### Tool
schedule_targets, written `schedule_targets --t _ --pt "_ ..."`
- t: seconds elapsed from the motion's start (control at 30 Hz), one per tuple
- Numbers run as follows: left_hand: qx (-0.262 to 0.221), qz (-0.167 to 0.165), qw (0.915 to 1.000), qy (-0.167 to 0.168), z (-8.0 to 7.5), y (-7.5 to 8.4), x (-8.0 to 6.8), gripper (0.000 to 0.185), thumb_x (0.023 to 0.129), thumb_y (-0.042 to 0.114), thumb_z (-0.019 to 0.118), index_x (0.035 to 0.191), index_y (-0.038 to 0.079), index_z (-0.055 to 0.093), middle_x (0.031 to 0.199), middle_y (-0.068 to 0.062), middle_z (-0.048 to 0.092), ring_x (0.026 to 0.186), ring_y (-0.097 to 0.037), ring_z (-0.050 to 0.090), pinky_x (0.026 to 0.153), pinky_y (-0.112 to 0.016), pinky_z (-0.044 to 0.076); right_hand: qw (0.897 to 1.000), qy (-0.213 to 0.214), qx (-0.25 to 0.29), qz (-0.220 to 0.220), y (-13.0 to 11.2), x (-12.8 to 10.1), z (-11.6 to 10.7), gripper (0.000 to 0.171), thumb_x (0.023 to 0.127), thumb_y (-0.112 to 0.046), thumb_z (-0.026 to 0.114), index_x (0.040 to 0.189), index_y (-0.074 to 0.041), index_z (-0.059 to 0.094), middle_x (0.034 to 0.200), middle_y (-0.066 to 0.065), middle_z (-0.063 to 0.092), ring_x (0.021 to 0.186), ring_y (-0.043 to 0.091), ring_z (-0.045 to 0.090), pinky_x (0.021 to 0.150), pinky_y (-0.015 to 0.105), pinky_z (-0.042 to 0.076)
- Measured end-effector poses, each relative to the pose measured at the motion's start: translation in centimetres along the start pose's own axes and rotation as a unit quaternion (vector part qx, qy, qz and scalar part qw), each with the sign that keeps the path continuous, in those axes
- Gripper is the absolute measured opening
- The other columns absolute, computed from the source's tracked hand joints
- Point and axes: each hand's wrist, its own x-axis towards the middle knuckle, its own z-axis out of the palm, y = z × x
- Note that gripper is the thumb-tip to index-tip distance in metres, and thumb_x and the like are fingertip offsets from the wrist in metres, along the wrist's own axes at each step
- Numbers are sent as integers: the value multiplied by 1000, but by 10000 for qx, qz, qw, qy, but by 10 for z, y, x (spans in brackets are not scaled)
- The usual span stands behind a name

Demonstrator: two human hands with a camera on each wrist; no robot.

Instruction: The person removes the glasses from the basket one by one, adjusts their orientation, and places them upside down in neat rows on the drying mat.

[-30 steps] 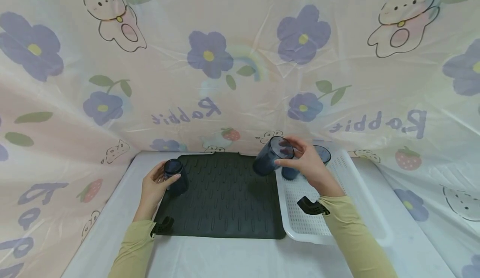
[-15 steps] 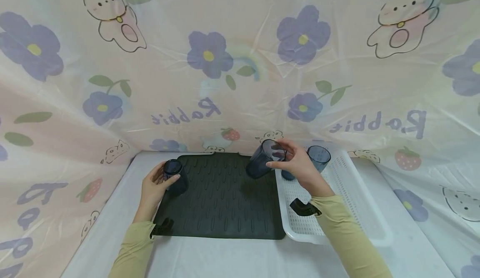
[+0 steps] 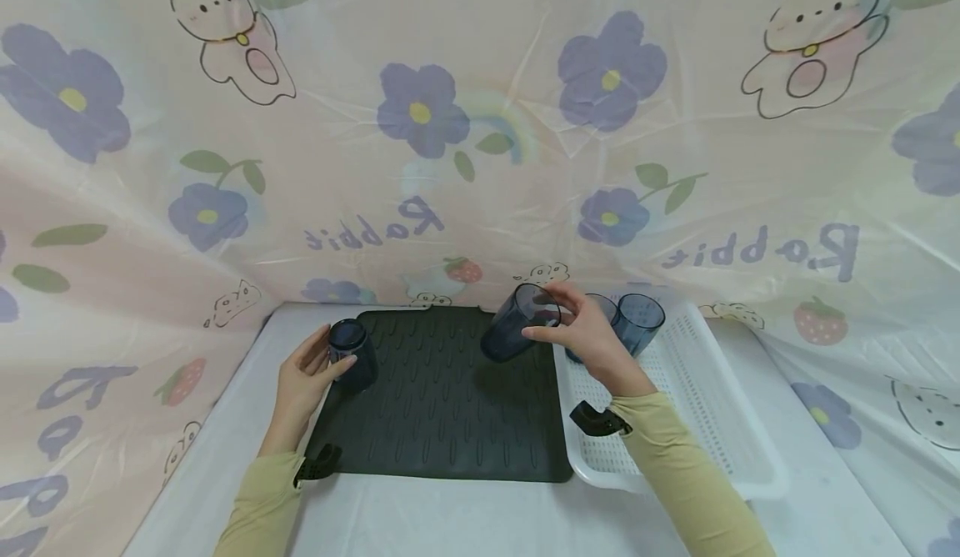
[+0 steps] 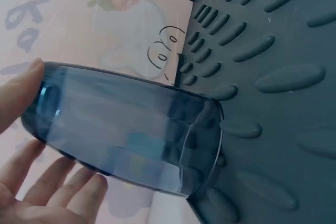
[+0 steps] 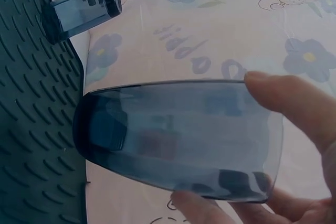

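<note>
Our white tray (image 3: pixel 738 424) holds two blue cups (image 3: pixel 637 322); our right hand (image 3: pixel 592 340) grips a tilted cup (image 3: pixel 510 333) above the mat (image 3: pixel 450 407), our left hand (image 3: pixel 303 373) clasps another cup (image 3: pixel 351 353) on it.

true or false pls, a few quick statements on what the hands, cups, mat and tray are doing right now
1. The right hand holds a blue cup tilted above the mat. True.
2. The left hand is bare of any cup. False: it holds a cup standing upside down on the mat.
3. The tray is black. False: it is white; the mat is black.
4. Cups stand in the tray. True.
5. The tray lies left of the mat. False: right of it.
</note>
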Motion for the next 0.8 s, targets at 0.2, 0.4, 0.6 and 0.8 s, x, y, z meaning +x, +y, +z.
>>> schedule_targets --t 0.2,0.4,0.6,0.8 --pt "-36 90 9995 315 -6 -2 -14 77 79 23 81 145 18 43 146 -7 43 130 -24 44 102 -28 41 10000 -18 -47 61 1 2 4 80 76 -15 83 143 -11 40 141 9 45 125 34 47 101 54 40" --pt "-441 345 9972 506 -7 28 -38 71 78 9 80 141 16 49 140 -11 48 124 -24 50 96 -24 45 10000 -38 -48 51 0 1 5 81 76 -16 83 144 -11 39 143 9 44 127 34 45 100 54 41" --pt "-1059 742 9914 180 -3 43 -51 69 78 -4 76 140 9 49 138 -16 49 122 -24 53 95 -28 45 10000 39 -33 74 0 -1 7 79 75 -13 83 143 -11 41 142 9 45 126 34 45 99 53 42" --pt "-1304 1457 9791 -567 9 52 -56 68 80 -14 69 141 -3 42 138 -25 46 124 -26 51 99 -35 42 9999 35 -21 93 -1 -2 7 81 75 -14 83 144 -11 39 142 8 44 127 34 45 100 53 41"
